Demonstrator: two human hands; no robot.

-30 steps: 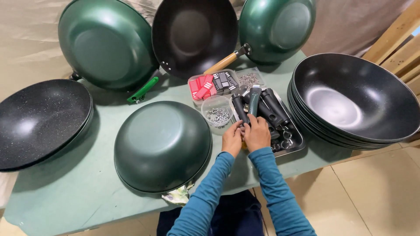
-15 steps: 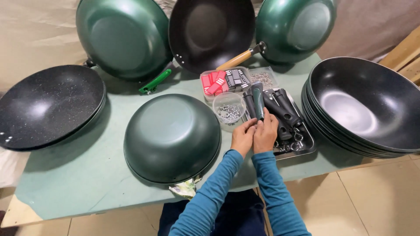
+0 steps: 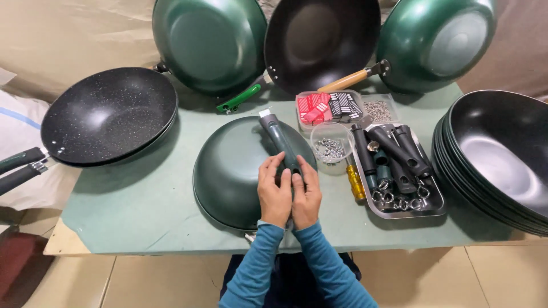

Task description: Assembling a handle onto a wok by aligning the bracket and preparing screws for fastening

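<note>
Both hands meet over the upturned green wok (image 3: 240, 171) that lies bottom-up near the front edge of the bench (image 3: 142, 211). The left hand (image 3: 274, 191) and the right hand (image 3: 306, 194) are closed side by side around the near end of a dark handle (image 3: 279, 142), whose metal-tipped far end points toward the back edge. By the look of it the handle is loose in the grip and not yet fixed to this wok. At the left edge sits a speckled black wok (image 3: 108, 117) with its handle already on; more handles lie in the metal tray (image 3: 399, 212) toward the right, beside a stack of bare black woks (image 3: 502, 159), so much of the fitting seems left.
</note>
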